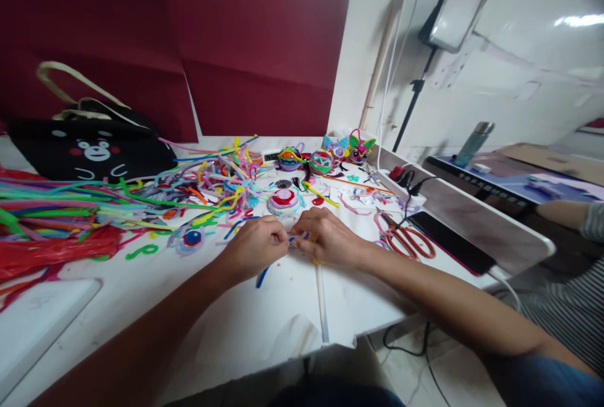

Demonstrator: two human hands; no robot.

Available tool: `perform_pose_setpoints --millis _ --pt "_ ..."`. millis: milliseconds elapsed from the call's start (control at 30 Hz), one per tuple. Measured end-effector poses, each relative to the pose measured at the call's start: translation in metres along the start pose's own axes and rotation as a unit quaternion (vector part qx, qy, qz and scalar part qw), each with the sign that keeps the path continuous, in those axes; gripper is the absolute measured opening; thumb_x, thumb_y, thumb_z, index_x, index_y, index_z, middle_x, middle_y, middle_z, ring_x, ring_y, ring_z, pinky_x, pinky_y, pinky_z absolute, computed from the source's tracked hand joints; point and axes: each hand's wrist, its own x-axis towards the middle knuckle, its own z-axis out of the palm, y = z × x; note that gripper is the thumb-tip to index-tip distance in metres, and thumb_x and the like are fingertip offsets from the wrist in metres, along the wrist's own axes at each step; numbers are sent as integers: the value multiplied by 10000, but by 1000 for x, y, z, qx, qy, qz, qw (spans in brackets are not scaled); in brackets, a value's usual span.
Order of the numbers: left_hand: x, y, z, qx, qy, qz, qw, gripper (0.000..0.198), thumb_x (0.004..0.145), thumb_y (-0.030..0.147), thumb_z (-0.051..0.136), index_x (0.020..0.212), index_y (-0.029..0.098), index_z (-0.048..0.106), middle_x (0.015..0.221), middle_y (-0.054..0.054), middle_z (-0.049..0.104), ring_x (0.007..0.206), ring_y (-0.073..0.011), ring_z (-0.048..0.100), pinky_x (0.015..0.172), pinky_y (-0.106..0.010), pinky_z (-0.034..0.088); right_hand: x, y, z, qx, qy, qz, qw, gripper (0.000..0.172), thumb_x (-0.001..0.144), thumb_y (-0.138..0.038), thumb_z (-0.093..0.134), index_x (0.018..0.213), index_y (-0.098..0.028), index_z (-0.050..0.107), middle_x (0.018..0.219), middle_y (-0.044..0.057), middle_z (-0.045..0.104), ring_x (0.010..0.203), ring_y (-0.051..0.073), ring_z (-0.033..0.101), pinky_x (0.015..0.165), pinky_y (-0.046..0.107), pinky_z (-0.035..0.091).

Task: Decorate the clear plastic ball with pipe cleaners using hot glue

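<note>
Over the bench (236, 325), behind its front edge, left hand (261, 245) and right hand (328, 236) pinched an unfinished-looking blue piece (292, 241); back-edge balls (321, 162) looked done.

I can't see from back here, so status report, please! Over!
Left hand and right hand close together. Small blue piece pinched between them. Orange-handled scissors off to the right, not between the hands.

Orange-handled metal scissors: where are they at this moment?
In the head view, the scissors lie right of centre on the white tabletop, between the person's right hand and the black rectangular phone.
</note>
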Motion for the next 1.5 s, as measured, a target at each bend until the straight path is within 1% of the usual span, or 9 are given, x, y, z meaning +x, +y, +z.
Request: perform_pose_setpoints --millis 167,533,800,967,1067,1133,1200,1333,1500 --pt "0 3 -1 -41 5 -8 999 141 666 172 533 645 175 672 687 -9 631 602 -127 539 570 -228 401 1 1 3 6 14 5 1000 58 814 -115 648 836 -129 699 765 57 681 732 161 583 709 274 437" --pt "1 -3 1 -100 -10 -50 994 156 672 252 555 665 173 689 634 8 612 553 -121 512 517 -219 365 -1 -1 0 58 40 47 996 102 764 -50 631 770 -145 669 740 26 658 696 133 581 673 241 438" --pt "3 -11 -1 -190 -13 -101 977 180 687 327 615 705 164 691 598 19 604 556 -125 521 495 -208 342 -14 12 -19 109 105 99 984 65 844 -178 621 861 -149 677 846 52 694 776 157 626 713 265 470" --pt "3 -2 -8 -267 -23 -172 948 179 710 339 604 712 162 629 378 76 443 366 -81 386 412 -191 268 -39 35 -34 50 102 154 982 84 838 -207 609 852 -163 679 834 48 710 755 164 641 668 263 465" --pt "4 4 -9 -335 -28 -208 919 180 689 342 600 747 177 557 520 43 590 325 -76 423 339 -189 237 -60 48 -41 22 101 195 975 134 854 -274 592 868 -173 677 865 65 717 764 189 650 603 266 458" --pt "6 6 -8 -360 -27 -220 906 203 672 334 605 778 182 523 672 2 674 332 -77 473 313 -188 244 -77 57 -45 -30 101 198 975 161 868 -287 574 910 -174 680 916 87 712 826 213 652 688 309 484" --pt "7 6 -8 -360 -24 -226 905 206 671 319 603 794 182 511 694 -8 687 321 -71 470 304 -184 253 -97 66 -51 -110 98 203 968 180 881 -280 548 927 -172 685 937 109 695 866 237 642 749 342 487" --pt "7 3 -5 -353 -17 -230 907 182 683 295 591 800 180 511 625 15 661 306 -56 428 301 -175 264 -136 81 -60 -227 69 266 934 216 888 -262 518 959 -154 690 944 130 672 874 250 631 803 349 476" --pt "6 -2 -1 -366 -17 -221 904 175 695 290 604 801 183 514 609 29 643 316 -40 385 303 -158 236 -166 86 -62 -255 -31 339 905 271 940 -283 442 993 -169 682 930 122 659 829 226 634 765 321 462"
